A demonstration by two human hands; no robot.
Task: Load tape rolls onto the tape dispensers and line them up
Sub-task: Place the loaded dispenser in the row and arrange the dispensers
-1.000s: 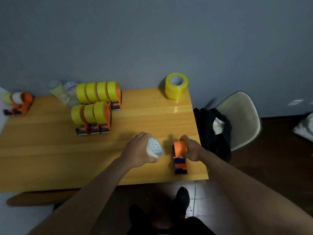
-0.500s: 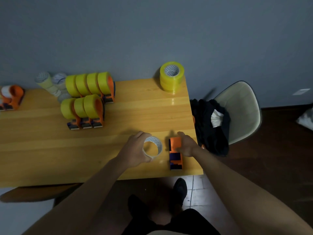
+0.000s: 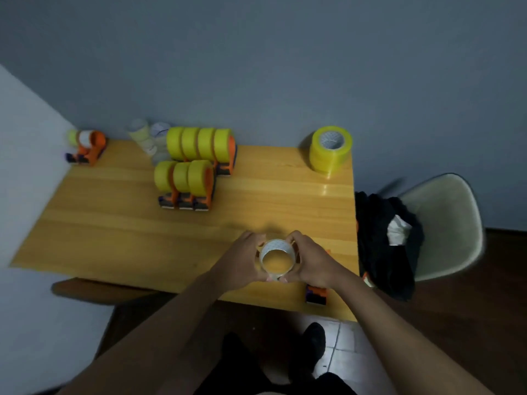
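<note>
Both hands, the left hand and the right hand, are curling their fingers around the clear tape roll near the table's front edge. The empty dispenser is lying at the front right corner, so a careless elbow may be pushing it off.

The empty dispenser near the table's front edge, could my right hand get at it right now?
Probably not at once: the right hand and left hand both grip the clear tape roll. The empty dispenser lies just under the right wrist, unobstructed, so letting go should free the way.

One head-worn camera looks steeply down over the table, fairly near.
</note>
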